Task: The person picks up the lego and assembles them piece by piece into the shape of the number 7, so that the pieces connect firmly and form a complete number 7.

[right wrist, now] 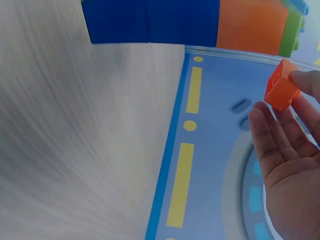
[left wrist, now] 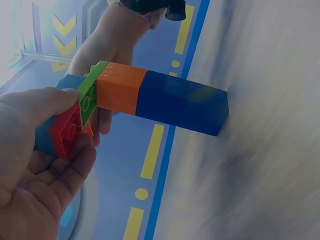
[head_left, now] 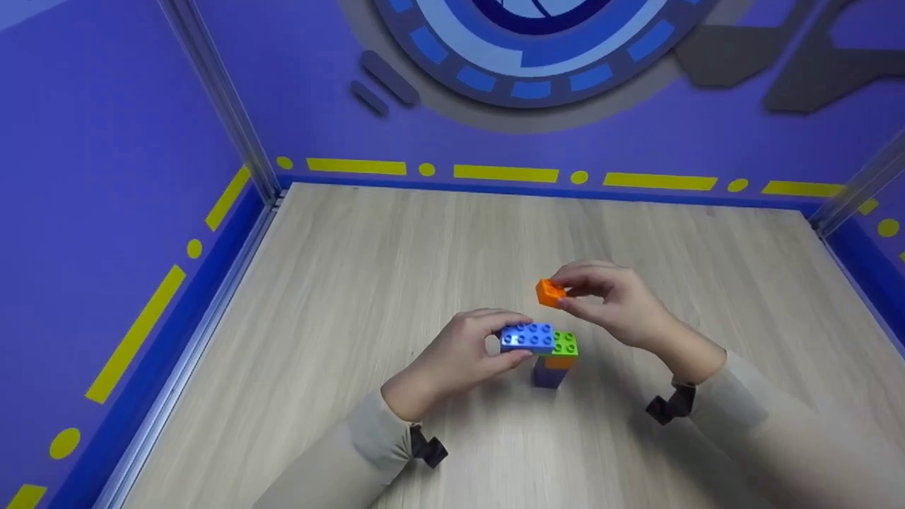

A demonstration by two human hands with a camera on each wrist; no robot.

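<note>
A tower of toy building bricks stands upright on the table: dark blue bricks (left wrist: 182,102) at the bottom, an orange brick (left wrist: 119,87) above them, then a thin green brick (head_left: 568,344). Overhanging the tower's left side is a studded blue brick (head_left: 527,339), which my left hand (head_left: 463,350) grips between thumb and fingers. Below that one, the left wrist view shows a red brick (left wrist: 65,127) beside the green one, with fingertips against it. My right hand (head_left: 626,304) pinches a small loose orange brick (right wrist: 281,92) in the air, just behind the tower's top.
The wood-grain table (head_left: 396,247) meets a purple-blue back wall (head_left: 297,92) with yellow markings. A similar panel (head_left: 85,198) and a metal rail (head_left: 170,396) run along the left side. Dark wrist devices (head_left: 428,447) hang at both cuffs.
</note>
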